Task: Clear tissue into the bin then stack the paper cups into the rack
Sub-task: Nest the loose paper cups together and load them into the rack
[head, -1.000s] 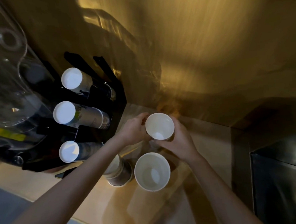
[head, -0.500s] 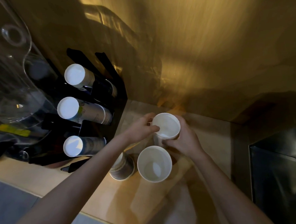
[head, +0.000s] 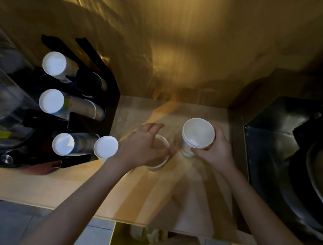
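Observation:
My right hand (head: 216, 152) grips a short stack of white paper cups (head: 197, 133), mouths up, above the wooden counter (head: 78, 189). My left hand (head: 140, 147) hovers spread over a single upright paper cup (head: 161, 156) on the counter, thumb across its rim and fingers past its far side. Just left of my wrist stands another cup (head: 105, 146), upside down. The black rack (head: 93, 122) at the left holds three rows of cups lying on their sides, at top (head: 54, 65), middle (head: 51, 101) and bottom (head: 63, 144).
A yellow bin (head: 113, 238) with something white inside sits below the counter's front edge. A dark sink (head: 279, 147) with a round pan lies to the right. Clear plastic ware stands left of the rack. A golden wall backs the counter.
My right hand has carried the cup stack to the right, away from my left hand. My left hand let go of the stack and moved onto the upright cup on the counter.

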A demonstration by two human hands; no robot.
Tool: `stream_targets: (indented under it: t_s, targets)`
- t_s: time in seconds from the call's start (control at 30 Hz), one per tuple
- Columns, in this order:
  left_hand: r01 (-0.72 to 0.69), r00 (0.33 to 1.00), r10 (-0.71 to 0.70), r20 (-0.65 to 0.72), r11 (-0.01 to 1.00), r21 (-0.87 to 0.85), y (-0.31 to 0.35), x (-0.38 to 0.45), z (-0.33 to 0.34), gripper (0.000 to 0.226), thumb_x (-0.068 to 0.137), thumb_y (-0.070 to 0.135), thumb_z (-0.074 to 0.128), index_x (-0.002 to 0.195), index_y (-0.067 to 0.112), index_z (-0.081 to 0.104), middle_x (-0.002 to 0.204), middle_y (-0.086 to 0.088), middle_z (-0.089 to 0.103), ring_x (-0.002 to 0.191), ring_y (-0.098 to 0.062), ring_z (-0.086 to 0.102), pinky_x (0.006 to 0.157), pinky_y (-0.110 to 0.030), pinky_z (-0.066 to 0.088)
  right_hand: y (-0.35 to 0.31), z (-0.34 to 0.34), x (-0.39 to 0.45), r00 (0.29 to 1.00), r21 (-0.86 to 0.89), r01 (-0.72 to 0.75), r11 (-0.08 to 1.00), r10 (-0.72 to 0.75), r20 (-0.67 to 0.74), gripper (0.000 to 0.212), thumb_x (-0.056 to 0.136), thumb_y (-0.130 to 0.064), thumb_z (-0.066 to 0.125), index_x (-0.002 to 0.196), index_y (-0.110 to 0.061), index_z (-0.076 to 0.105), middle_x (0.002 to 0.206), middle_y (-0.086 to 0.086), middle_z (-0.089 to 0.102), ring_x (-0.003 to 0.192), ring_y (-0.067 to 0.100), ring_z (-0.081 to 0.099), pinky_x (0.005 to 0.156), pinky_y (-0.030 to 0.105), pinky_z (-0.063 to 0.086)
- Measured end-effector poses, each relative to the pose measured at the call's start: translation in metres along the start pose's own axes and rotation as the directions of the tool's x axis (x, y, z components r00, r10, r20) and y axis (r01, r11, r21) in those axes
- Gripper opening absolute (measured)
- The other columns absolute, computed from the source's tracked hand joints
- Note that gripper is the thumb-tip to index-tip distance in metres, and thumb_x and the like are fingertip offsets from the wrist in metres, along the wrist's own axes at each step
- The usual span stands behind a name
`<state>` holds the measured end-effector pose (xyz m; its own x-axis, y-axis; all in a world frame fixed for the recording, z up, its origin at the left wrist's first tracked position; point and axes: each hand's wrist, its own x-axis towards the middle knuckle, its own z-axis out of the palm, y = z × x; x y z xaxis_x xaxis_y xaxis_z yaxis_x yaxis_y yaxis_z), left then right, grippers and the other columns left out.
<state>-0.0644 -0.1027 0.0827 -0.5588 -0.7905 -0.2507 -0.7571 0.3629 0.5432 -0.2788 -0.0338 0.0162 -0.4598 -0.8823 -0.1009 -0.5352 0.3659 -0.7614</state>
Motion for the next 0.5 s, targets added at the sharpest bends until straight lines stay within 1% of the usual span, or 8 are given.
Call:
stream_targets:
  t_s: [0.07, 0.1, 0.2, 0.27, 0.33, 0.43, 0.5]
  targets:
    - [-0.029, 0.999, 0.03, -0.016, 0.998, 0.065, 0.001, -0.011, 0.009, 0.091, 0.069, 0.058, 0.065, 0.143, 0.028, 0.022, 0.155, -0.001, 0.022, 0.141, -0.021, 0.022, 0.115, -0.042, 0.025, 0.003, -0.001, -0.015, 1.0, 0.001, -0.007, 1.0, 0.007, -0.004, 0.091, 0.054, -0.022, 0.086, 0.131, -0.018, 0.038, 0.131, 0.005, 0.053, 0.119, 0.026, 0.05, 0.094, 0.039, 0.046]
    - [-0.046, 0.999, 0.049, -0.025, 0.994, 0.103, 0.001, -0.013, 0.013, 0.094, 0.068, 0.059, 0.066, 0.144, 0.028, 0.02, 0.156, -0.001, 0.018, 0.143, -0.02, 0.017, 0.116, -0.041, 0.02, 0.003, -0.001, -0.022, 1.0, -0.005, -0.002, 1.0, 0.002, -0.002, 0.092, 0.054, -0.022, 0.086, 0.131, -0.018, 0.037, 0.13, 0.004, 0.053, 0.119, 0.026, 0.05, 0.093, 0.037, 0.046]
    - [-0.092, 0.992, 0.11, -0.065, 0.969, 0.229, -0.005, -0.016, 0.025, 0.096, 0.069, 0.06, 0.064, 0.144, 0.026, 0.016, 0.158, -0.001, 0.013, 0.145, -0.018, 0.008, 0.117, -0.039, 0.011, 0.0, 0.003, -0.041, 1.0, -0.02, 0.006, 1.0, -0.006, 0.029, 0.091, 0.055, -0.023, 0.085, 0.132, -0.021, 0.036, 0.129, 0.001, 0.054, 0.117, 0.023, 0.051, 0.085, 0.026, 0.04]
    - [-0.103, 0.989, 0.128, -0.073, 0.956, 0.276, -0.011, -0.017, 0.032, 0.094, 0.072, 0.057, 0.064, 0.145, 0.024, 0.015, 0.158, -0.001, 0.012, 0.146, -0.017, 0.005, 0.118, -0.04, 0.008, -0.001, 0.009, -0.051, 0.998, -0.03, 0.001, 1.0, 0.001, 0.058, 0.091, 0.056, -0.025, 0.084, 0.132, -0.024, 0.035, 0.129, 0.0, 0.055, 0.116, 0.022, 0.051, 0.082, 0.024, 0.036]
    - [-0.106, 0.988, 0.133, -0.08, 0.954, 0.279, -0.016, -0.018, 0.036, 0.092, 0.074, 0.051, 0.065, 0.145, 0.023, 0.014, 0.158, -0.002, 0.011, 0.146, -0.018, 0.005, 0.118, -0.041, 0.008, 0.0, 0.015, -0.058, 0.997, -0.046, 0.01, 0.999, -0.006, 0.08, 0.092, 0.055, -0.027, 0.084, 0.133, -0.025, 0.034, 0.129, 0.0, 0.054, 0.116, 0.023, 0.051, 0.082, 0.025, 0.038]
    - [-0.11, 0.986, 0.142, -0.091, 0.95, 0.293, -0.018, -0.019, 0.038, 0.091, 0.076, 0.047, 0.065, 0.145, 0.022, 0.013, 0.158, -0.003, 0.01, 0.147, -0.018, 0.003, 0.118, -0.044, 0.008, 0.001, 0.018, -0.062, 0.998, -0.057, 0.002, 0.998, 0.002, 0.063, 0.093, 0.056, -0.029, 0.083, 0.134, -0.024, 0.033, 0.132, 0.001, 0.053, 0.118, 0.025, 0.051, 0.089, 0.033, 0.044]
    - [-0.106, 0.987, 0.138, -0.086, 0.948, 0.3, -0.019, -0.019, 0.038, 0.09, 0.076, 0.046, 0.064, 0.146, 0.022, 0.012, 0.159, -0.002, 0.008, 0.147, -0.018, 0.001, 0.118, -0.044, 0.006, 0.0, 0.016, -0.063, 0.998, -0.061, -0.008, 0.998, 0.012, 0.061, 0.093, 0.058, -0.029, 0.083, 0.135, -0.024, 0.031, 0.133, 0.002, 0.051, 0.119, 0.026, 0.051, 0.092, 0.038, 0.046]
